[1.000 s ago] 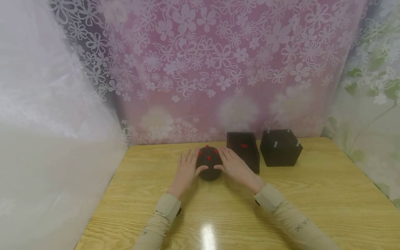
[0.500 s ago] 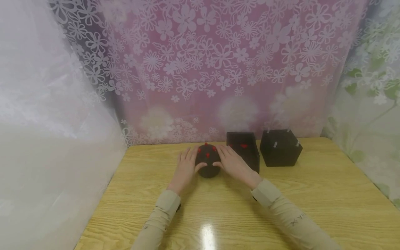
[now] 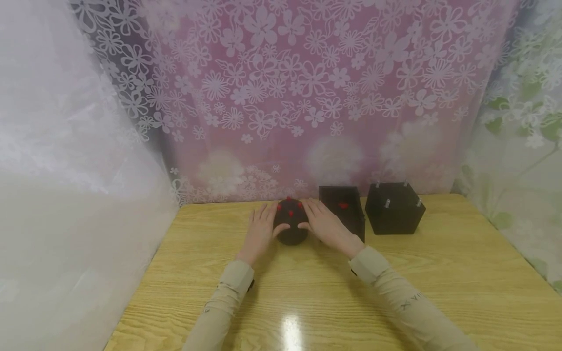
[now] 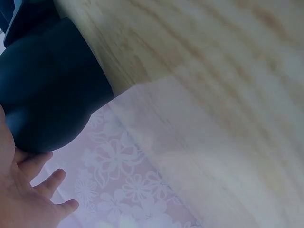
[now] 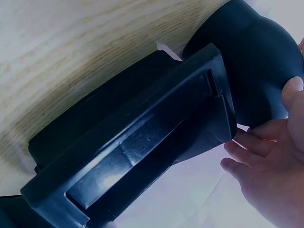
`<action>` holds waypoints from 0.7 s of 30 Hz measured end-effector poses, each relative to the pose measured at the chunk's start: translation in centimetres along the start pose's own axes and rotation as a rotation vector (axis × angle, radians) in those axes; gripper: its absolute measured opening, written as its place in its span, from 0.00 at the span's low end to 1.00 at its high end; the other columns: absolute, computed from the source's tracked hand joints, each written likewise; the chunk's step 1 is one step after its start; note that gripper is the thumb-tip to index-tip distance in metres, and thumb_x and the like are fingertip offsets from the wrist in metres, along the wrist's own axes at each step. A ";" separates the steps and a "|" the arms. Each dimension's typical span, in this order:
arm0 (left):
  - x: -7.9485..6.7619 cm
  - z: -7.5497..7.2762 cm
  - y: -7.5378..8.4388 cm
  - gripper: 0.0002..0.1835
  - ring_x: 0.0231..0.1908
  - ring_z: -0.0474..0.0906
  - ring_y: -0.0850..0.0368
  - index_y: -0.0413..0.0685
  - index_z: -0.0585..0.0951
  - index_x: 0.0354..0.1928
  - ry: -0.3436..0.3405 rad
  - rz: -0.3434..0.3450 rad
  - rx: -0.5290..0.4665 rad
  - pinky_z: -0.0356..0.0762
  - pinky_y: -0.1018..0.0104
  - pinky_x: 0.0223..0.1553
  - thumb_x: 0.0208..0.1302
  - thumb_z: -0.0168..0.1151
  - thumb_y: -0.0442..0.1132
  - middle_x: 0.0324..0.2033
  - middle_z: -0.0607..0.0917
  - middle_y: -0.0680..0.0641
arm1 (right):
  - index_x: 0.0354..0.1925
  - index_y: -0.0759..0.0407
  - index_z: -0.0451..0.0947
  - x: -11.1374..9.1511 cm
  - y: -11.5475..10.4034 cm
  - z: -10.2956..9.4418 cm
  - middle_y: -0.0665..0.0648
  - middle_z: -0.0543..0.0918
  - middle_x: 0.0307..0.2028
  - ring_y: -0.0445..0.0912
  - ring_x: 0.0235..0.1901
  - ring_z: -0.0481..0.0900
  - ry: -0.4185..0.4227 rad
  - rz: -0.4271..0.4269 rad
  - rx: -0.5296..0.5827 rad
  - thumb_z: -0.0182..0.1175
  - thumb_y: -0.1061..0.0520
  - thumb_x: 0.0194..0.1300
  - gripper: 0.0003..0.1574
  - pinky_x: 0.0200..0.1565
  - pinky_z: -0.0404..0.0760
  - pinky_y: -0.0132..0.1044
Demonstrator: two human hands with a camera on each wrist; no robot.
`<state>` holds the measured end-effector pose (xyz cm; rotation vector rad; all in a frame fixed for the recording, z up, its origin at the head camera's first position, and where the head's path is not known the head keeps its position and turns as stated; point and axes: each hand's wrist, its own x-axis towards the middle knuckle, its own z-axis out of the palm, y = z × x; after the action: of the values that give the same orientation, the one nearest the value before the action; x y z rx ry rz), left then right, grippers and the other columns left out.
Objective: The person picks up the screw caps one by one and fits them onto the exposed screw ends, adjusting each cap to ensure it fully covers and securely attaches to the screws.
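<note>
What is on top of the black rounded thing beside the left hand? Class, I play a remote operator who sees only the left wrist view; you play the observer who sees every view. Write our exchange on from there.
Observer: The head view shows four small red pieces sticking up from the upper part of the black rounded thing.
Operator: I see only the left hand at it. Where is the other one?
Observer: The right hand is at the opposite side of it, with its thumb on the front, as the head view shows.
</note>
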<state>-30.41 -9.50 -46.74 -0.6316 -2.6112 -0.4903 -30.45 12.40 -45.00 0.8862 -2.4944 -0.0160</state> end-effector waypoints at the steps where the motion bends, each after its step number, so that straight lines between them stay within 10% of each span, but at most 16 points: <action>1: 0.1 0.0 -0.1 0.41 0.65 0.58 0.42 0.47 0.56 0.69 -0.006 -0.003 0.004 0.47 0.40 0.65 0.59 0.50 0.63 0.63 0.68 0.42 | 0.64 0.74 0.58 0.1 0.1 0.0 0.69 0.64 0.63 0.58 0.63 0.62 -0.001 -0.002 -0.006 0.50 0.39 0.65 0.46 0.65 0.60 0.49; 21: 2.1 0.3 -1.4 0.43 0.65 0.59 0.45 0.51 0.52 0.71 -0.080 -0.027 0.045 0.46 0.44 0.67 0.60 0.46 0.65 0.62 0.68 0.42 | 0.65 0.73 0.55 1.8 0.5 0.5 0.71 0.64 0.62 0.59 0.63 0.62 -0.091 0.076 0.048 0.48 0.40 0.67 0.44 0.65 0.59 0.49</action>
<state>-32.92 -9.83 -46.31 -0.6139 -2.7008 -0.4214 -32.17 11.60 -44.54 0.8270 -2.6217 0.0293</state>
